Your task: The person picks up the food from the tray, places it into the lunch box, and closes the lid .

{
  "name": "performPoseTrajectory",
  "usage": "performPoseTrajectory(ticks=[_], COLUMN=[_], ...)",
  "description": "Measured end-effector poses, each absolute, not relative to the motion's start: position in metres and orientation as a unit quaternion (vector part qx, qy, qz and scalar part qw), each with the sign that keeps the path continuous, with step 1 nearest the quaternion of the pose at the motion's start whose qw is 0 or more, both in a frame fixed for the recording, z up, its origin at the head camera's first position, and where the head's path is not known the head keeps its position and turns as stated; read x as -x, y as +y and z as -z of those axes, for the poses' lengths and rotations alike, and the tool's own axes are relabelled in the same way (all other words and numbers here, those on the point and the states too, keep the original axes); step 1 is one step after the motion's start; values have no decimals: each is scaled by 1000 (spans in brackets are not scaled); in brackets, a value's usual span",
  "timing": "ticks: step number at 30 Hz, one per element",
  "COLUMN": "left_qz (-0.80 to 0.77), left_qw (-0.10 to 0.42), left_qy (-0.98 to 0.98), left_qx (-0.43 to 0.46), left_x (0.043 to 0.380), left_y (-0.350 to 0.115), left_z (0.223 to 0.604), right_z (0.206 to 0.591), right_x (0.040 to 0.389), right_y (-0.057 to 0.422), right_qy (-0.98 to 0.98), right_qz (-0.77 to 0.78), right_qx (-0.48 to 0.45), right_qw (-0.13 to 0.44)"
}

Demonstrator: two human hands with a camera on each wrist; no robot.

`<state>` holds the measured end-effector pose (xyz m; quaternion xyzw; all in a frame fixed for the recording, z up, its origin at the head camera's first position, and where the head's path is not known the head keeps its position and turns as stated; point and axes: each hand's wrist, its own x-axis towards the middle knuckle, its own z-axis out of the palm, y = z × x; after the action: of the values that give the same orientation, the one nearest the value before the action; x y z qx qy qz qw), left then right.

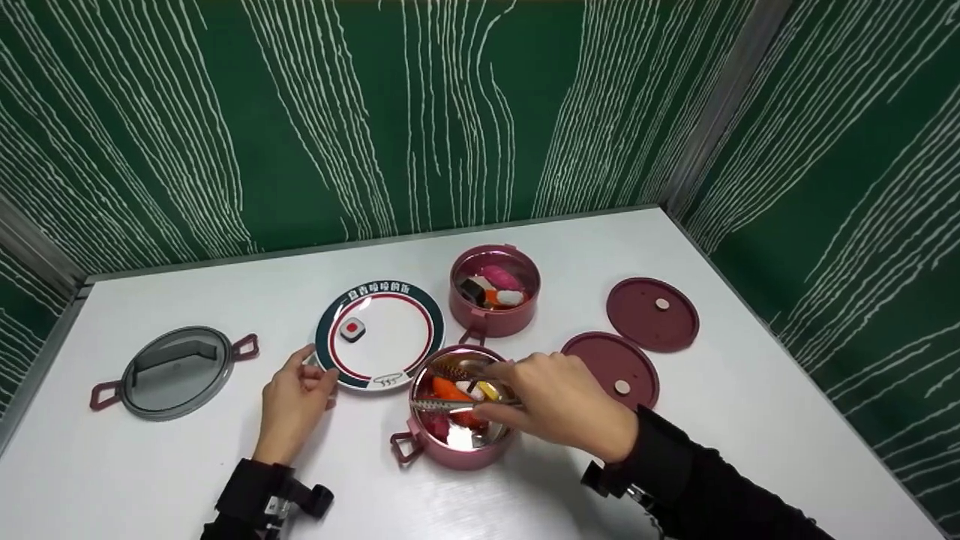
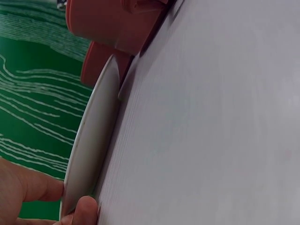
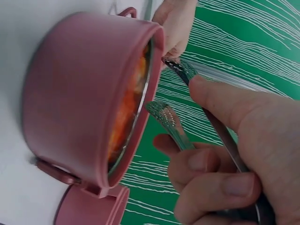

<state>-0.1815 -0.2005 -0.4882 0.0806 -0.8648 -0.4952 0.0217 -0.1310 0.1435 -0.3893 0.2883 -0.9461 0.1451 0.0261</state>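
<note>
My left hand [image 1: 294, 401] pinches the left rim of a white plate [image 1: 401, 330] with a dark green and red border; in the left wrist view, thumb and fingers grip the plate's edge [image 2: 89, 145]. One sushi roll piece [image 1: 352, 329] with a red centre lies on the plate. My right hand [image 1: 564, 401] holds metal tongs [image 1: 442, 406] over the near pink pot [image 1: 465, 454]. In the right wrist view the tongs' perforated tips [image 3: 165, 115] stand apart at the pot's mouth, nothing between them. Toy sushi pieces [image 1: 450, 388] in orange, white and yellow lie inside the pot.
Behind the near pot stands a second pink pot [image 1: 495, 322] holding several sushi pieces. Two dark red lids [image 1: 652, 313] lie to the right, and a grey lid with red handles [image 1: 177, 375] lies at left. Green walls with white lines [image 1: 450, 112] border the white table [image 1: 360, 480].
</note>
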Motion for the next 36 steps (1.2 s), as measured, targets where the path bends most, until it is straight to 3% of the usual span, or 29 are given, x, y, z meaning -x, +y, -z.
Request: performPoseTrajectory(ticks=[12, 23, 36], left_qz=[500, 509, 514], left_qw=[27, 35, 37], left_qy=[-862, -857, -853], left_qx=[-78, -71, -85], left_x=[183, 185, 185], left_y=[-200, -196, -201], left_z=[491, 494, 492], right_z=[377, 389, 407], right_x=[174, 215, 246], right_y=[103, 78, 32], right_qy=[-954, -961, -976], right_qz=[-128, -134, -84], right_qx=[-269, -241, -201], right_qw=[40, 26, -32])
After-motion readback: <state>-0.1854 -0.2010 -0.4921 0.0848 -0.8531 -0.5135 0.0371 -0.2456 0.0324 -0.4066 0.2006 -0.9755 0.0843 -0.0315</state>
